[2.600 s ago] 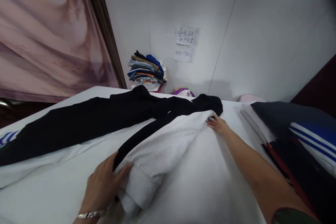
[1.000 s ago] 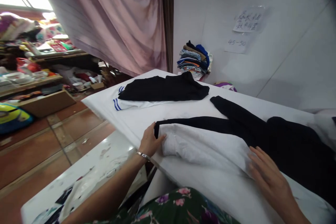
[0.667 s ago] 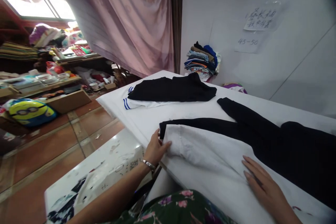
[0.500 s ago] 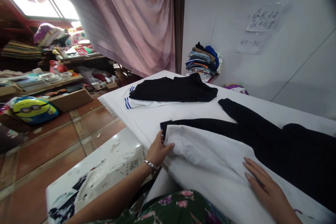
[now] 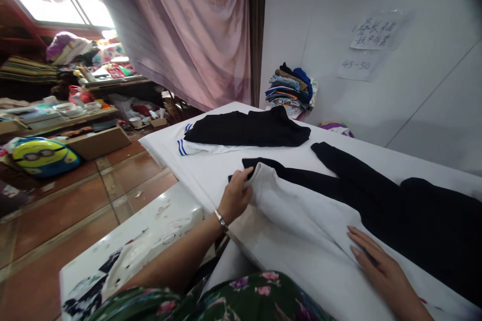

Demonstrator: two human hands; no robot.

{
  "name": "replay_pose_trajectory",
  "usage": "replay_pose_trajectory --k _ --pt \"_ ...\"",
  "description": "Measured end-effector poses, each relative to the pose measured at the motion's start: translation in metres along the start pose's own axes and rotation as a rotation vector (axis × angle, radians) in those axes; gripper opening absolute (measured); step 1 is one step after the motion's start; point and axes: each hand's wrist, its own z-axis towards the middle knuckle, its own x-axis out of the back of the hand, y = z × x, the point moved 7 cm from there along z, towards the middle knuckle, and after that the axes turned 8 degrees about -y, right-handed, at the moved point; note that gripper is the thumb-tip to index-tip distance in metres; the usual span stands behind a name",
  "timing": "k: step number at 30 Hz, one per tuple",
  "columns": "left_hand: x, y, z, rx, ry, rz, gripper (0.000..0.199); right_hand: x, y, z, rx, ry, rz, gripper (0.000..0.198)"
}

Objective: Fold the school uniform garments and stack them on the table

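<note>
A black-and-white garment (image 5: 301,195) lies spread over the white table, its black part (image 5: 376,185) behind and its white part nearer me. Whether it is a top or trousers I cannot tell. My left hand (image 5: 236,195), with a silver watch or bracelet on the wrist, pinches the end of the garment and holds it slightly lifted off the table. My right hand (image 5: 380,261) rests flat on the white part, fingers stretched out. Farther back, a folded black garment (image 5: 246,129) sits on top of a white one with blue stripes (image 5: 183,146).
The white table (image 5: 214,175) reaches toward a grey wall with two handwritten paper notes (image 5: 372,35). A stack of folded clothes (image 5: 289,88) stands beyond its far edge. At lower left is a lower white surface (image 5: 150,230). A pink curtain (image 5: 196,25) hangs behind.
My left hand has moved up and away from me, raising the garment's end and bending it over. My right hand stays in about the same place.
</note>
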Motion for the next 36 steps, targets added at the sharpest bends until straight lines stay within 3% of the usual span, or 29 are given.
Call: replay_pose_trajectory --k 5,8,14,18,29,36 --pt "-0.022 -0.063 0.026 0.507 -0.146 0.003 0.062 0.001 -0.002 0.000 0.000 0.000 0.047 0.043" --pt "-0.031 -0.076 0.031 0.620 -0.247 0.010 0.080 -0.001 -0.001 0.001 0.003 -0.019 0.056 0.043" --pt "-0.031 -0.073 0.060 0.619 -0.441 0.373 0.096 -0.003 -0.001 0.002 -0.008 -0.055 0.074 0.044" --pt "-0.050 -0.072 0.072 0.598 -0.628 0.360 0.102 -0.003 -0.006 0.003 -0.002 -0.053 0.106 0.043" --pt "-0.053 -0.061 0.085 0.348 -0.506 0.207 0.094 0.004 -0.015 0.008 -0.003 0.070 0.229 0.033" --pt "-0.059 -0.049 0.086 0.215 -0.425 0.106 0.079 0.003 -0.015 0.011 -0.045 0.130 0.250 0.037"
